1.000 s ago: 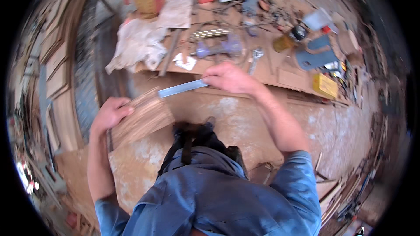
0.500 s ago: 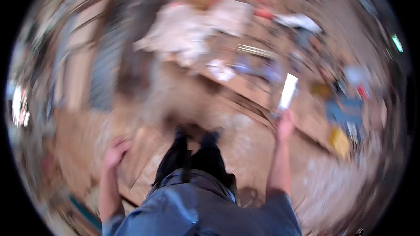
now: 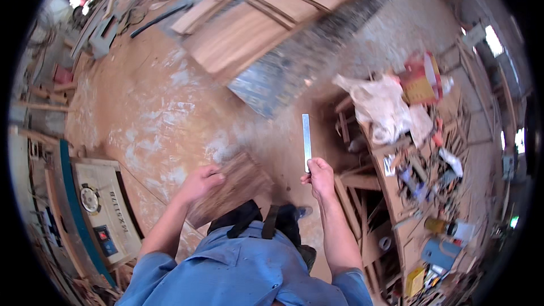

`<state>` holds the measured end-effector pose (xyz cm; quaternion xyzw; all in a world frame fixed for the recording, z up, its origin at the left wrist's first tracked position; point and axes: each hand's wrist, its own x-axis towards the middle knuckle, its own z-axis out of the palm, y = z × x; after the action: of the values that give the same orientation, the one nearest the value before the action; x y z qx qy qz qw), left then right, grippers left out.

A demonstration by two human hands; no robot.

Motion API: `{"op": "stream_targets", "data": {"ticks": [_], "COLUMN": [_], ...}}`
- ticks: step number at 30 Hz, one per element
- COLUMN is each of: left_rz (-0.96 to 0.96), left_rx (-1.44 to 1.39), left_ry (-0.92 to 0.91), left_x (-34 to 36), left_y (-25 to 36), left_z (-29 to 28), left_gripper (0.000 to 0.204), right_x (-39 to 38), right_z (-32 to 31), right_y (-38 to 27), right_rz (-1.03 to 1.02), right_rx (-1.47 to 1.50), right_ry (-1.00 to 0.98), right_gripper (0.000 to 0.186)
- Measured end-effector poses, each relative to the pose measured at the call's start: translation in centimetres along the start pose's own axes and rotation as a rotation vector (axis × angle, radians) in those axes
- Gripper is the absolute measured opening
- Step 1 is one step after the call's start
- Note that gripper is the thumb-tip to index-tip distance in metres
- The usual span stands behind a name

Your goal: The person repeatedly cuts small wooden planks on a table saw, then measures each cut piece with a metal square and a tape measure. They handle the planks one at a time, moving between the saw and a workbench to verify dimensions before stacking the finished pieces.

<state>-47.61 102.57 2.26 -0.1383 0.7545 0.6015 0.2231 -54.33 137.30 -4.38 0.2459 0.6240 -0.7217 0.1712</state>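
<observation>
My right hand (image 3: pixel 319 177) is closed around the lower end of a flat silver metal strip (image 3: pixel 306 139), which points up and away from me. My left hand (image 3: pixel 202 183) is curled at the edge of a brown wooden board (image 3: pixel 235 187). The board is smeared by motion and spreads in front of my legs. The fingertips under its edge are hidden.
Ahead on the floor, several light boards (image 3: pixel 226 51) lie on a dark sheet (image 3: pixel 272 88). A cluttered workbench (image 3: pixel 396 192) stands to my right with a white bag (image 3: pixel 381 107) and a blue box (image 3: pixel 441 254). A beige machine panel (image 3: pixel 107 207) is at left.
My view has turned left, so the workbench now lies to the right and the stacked boards lie ahead. My left hand has come inward and upward. The metal strip stays in my right hand.
</observation>
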Motion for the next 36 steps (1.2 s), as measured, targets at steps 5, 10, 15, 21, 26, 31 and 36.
{"op": "stream_targets", "data": {"ticks": [5,10,15,21,26,31,36], "left_rz": [-0.126,-0.143,-0.020,0.048,0.057,0.080,0.064], "left_rx": [-0.331,-0.558,-0.780,-0.803,-0.707,-0.765,-0.917], "left_ry": [0.413,0.836,1.210,1.490,1.596,1.776,1.903], "left_x": [-4.4,-11.2,-15.5,-12.2,-8.0,-5.1,-5.1], "left_y": [-10.3,-12.6,-17.0,-12.9,-13.6,-12.4,-11.0], "left_z": [-13.8,-23.2,-28.3,-37.3,-46.7,-53.3,-57.8], "left_gripper": [0.017,0.013,0.017,0.020,0.023,0.023,0.021], "right_x": [11.3,18.5,15.3,21.8,37.5,47.9,53.7], "right_z": [12.1,13.7,31.8,61.4,79.1,87.6,90.4], "right_y": [0.0,-0.7,-5.4,-9.7,-12.0,-11.6,-10.1], "right_rz": [-0.106,-0.506,-0.237,0.056,0.279,0.399,0.311], "right_rx": [-0.094,-1.062,-0.601,-0.168,0.233,0.604,0.672], "right_ry": [0.047,0.239,-0.090,-0.684,-0.636,-0.536,-0.305], "right_gripper": [0.021,0.046,0.045,0.037,0.106,0.104,0.074]}}
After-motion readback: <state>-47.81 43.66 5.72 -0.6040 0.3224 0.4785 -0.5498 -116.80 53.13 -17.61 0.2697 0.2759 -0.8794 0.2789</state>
